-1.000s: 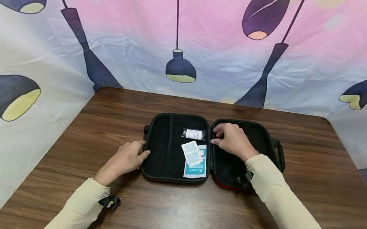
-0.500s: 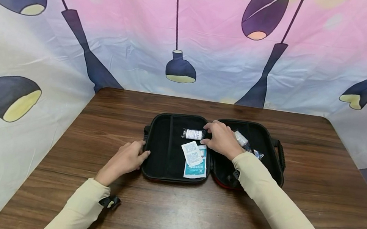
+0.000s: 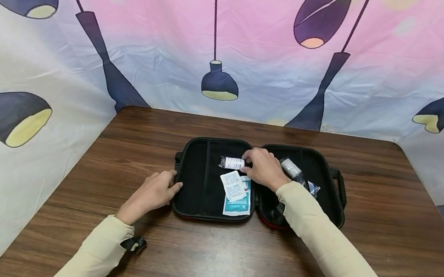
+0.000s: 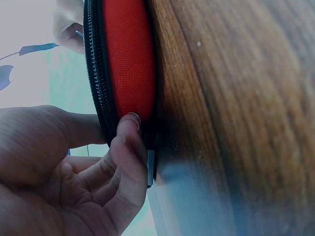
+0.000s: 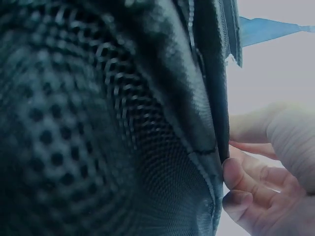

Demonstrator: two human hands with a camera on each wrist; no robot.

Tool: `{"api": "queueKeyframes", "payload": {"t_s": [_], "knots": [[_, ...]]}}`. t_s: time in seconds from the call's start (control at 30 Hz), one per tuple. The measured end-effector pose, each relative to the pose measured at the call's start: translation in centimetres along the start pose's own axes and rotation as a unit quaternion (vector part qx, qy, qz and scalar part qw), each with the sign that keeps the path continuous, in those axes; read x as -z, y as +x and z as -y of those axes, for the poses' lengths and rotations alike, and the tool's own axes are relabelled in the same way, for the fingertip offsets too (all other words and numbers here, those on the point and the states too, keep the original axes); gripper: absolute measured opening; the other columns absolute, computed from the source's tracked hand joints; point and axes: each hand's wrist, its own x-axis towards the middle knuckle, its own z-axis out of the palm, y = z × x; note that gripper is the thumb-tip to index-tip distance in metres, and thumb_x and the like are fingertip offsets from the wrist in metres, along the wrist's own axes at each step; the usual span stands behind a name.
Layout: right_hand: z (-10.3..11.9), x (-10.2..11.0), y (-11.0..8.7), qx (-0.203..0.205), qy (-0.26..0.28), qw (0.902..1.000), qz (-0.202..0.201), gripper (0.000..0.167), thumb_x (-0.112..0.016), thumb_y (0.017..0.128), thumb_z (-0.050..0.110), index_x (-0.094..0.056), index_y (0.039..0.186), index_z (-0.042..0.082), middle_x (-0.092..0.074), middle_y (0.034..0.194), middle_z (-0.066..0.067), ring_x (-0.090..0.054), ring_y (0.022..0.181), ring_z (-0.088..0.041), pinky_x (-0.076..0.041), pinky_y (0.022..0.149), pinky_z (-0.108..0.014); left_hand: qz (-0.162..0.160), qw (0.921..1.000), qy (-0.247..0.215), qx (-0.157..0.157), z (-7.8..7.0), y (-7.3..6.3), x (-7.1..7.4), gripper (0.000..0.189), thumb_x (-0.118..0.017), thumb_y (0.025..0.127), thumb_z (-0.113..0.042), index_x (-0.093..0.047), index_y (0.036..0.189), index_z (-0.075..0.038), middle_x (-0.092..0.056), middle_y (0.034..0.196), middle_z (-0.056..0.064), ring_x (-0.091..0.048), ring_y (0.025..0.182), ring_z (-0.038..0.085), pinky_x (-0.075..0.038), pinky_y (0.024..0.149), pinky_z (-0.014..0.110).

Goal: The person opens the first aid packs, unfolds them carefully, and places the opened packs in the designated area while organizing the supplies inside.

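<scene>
A black-lined case (image 3: 192, 176) lies unfolded on the table, with a red outer shell (image 4: 130, 59) and a zip edge. My left hand (image 3: 153, 190) grips its left rim, thumb inside and fingers against the outside. In the left half, my right hand (image 3: 267, 168) has its fingertips and thumb around the right end of a small white bandage roll (image 3: 232, 163) in clear wrapping. The right wrist view hides that roll behind the dark mesh lining (image 5: 147, 123). Just below it, a white paper sachet (image 3: 233, 185) overlaps a teal-and-white packet (image 3: 237, 206).
In the right half of the case lie a clear-wrapped grey roll (image 3: 291, 168) and a blue-and-white packet (image 3: 313, 188), partly behind the right forearm. A carry handle (image 3: 338, 187) sticks out at the right. The wooden table (image 3: 199, 256) meets a printed cloth (image 3: 170, 81) at its back edge.
My right hand has moved left from the right half to the bandage roll, uncovering the grey roll and the blue-and-white packet. My left hand has stayed on the rim.
</scene>
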Motion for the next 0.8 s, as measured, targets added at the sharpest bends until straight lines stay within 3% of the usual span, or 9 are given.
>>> {"api": "queueKeyframes", "payload": {"t_s": [0.43,0.8], "knots": [[0.2,0.7,-0.3,0.019,0.022,0.9995,-0.014,0.028,-0.079,0.090,0.021,-0.074,0.113,0.006,-0.070,0.102,-0.008,-0.065,0.085,-0.024,-0.053,0.073,-0.041,-0.001,1.0000,0.000,0.004,0.0,0.1,0.1,0.053,-0.055,0.105,-0.016,-0.041,0.146,0.014,-0.059,0.060,0.001,-0.060,0.051,0.012,-0.046,0.051,0.031],[0.0,1.1,-0.7,0.011,0.017,0.9998,-0.008,0.028,-0.079,0.090,0.022,-0.074,0.112,0.006,-0.071,0.102,-0.008,-0.065,0.084,-0.022,-0.053,0.073,-0.038,0.004,1.0000,-0.005,0.006,0.0,0.0,0.0,0.052,-0.055,0.106,-0.016,-0.041,0.146,0.014,-0.059,0.062,0.003,-0.060,0.053,0.013,-0.047,0.051,0.032]]}}
